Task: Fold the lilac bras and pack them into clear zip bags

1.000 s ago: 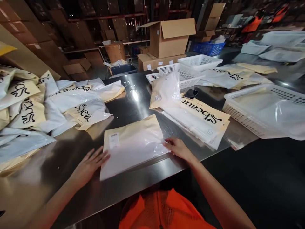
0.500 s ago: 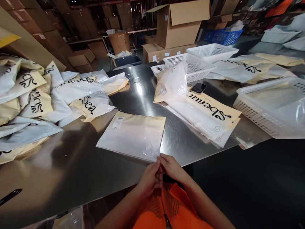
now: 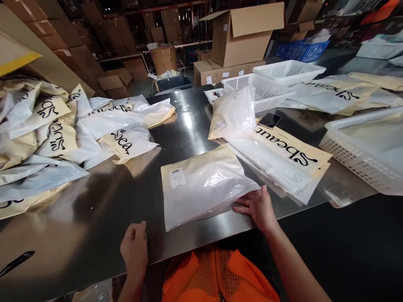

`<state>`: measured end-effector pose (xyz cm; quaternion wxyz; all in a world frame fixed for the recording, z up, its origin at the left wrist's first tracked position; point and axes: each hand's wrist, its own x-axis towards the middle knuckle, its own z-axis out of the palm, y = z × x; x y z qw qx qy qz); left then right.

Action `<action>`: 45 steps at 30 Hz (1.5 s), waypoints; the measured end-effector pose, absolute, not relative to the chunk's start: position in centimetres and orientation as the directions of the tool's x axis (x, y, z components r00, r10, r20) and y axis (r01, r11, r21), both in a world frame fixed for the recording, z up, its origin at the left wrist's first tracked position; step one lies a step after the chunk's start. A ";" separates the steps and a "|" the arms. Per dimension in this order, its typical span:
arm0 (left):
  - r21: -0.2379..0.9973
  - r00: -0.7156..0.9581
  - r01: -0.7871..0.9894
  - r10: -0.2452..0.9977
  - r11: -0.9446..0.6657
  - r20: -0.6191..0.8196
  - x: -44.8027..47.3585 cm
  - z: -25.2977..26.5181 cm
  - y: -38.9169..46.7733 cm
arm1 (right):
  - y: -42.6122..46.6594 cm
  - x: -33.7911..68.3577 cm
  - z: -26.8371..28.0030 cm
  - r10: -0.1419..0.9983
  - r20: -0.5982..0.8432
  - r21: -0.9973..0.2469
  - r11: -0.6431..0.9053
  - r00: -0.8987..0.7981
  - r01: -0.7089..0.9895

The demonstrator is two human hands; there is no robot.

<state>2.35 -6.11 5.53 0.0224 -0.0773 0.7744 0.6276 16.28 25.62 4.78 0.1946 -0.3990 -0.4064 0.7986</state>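
Observation:
A short stack of clear plastic bags with cream-coloured tops lies on the metal table in front of me, a white barcode label on its upper left. My right hand is at the stack's near right corner, thumb at the top and fingers at the underside of the edge, which is slightly raised. Left of the stack, apart from it, my left hand is curled closed over the table's near edge. I see nothing in it.
Printed plastic bags are heaped at left. More printed bags, a puffy filled bag and a phone lie to the right. White baskets stand beyond them. A black pen lies at the lower left.
My hands, together at the stack's near right corner before, are now apart; the left moved left, the right moved right and up. The stack has shifted right and turned.

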 end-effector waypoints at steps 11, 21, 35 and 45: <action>0.071 -0.422 0.904 0.906 0.421 0.005 3.5 10.1 8.5 | 22.6 13.9 5.3 0.779 -0.097 -0.961 -0.235 -0.619 -0.145; 0.127 -0.560 0.820 0.738 0.558 0.378 -1.4 16.8 9.4 | 24.2 17.7 4.7 0.822 0.258 -0.707 0.519 -0.508 0.481; 0.282 -0.303 0.942 0.825 0.183 0.478 -0.8 15.7 10.5 | 22.2 13.6 8.1 0.163 0.145 -0.318 0.942 -0.976 0.110; 0.317 -0.458 0.871 0.854 0.376 0.245 -1.5 13.0 10.6 | 26.4 18.2 8.1 0.160 0.342 -0.499 0.866 -0.926 -0.035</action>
